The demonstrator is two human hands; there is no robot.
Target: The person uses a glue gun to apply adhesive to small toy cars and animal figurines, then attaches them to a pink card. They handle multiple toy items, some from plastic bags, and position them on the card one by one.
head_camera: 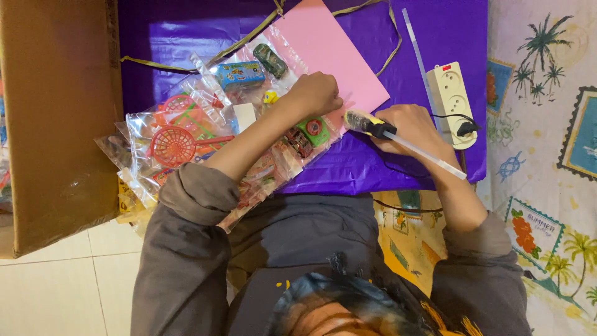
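The left hand (316, 93) is closed into a loose fist, its fingers curled down and pressing on the edge of a pink card (333, 53) where it overlaps a clear plastic bag of toys (249, 124). Whether those fingers pinch anything underneath cannot be told. The right hand (410, 127) has its fingers wrapped around a glue gun (368, 122), yellow and black, with its nozzle end pointing toward the pink card and lying just beside its lower edge. A clear glue stick (426, 155) juts out of the back of the gun, over the wrist.

The pink card lies tilted on a purple sheet (435, 31) that covers the surface. Inside the bags are small toy cars (269, 60), a blue box (239, 74) and an orange net paddle (174, 144). A white power strip (452, 99) sits just right of the right hand, with a black plug (467, 129) in its near socket. A spare glue stick (415, 43) lies above the strip. A yellowish ribbon (249, 37) trails across the purple sheet behind the card. A brown cardboard box (59, 118) stands at the left, on the tiled floor (68, 292). A cloth with palm-tree pictures (547, 155) lies at the right.
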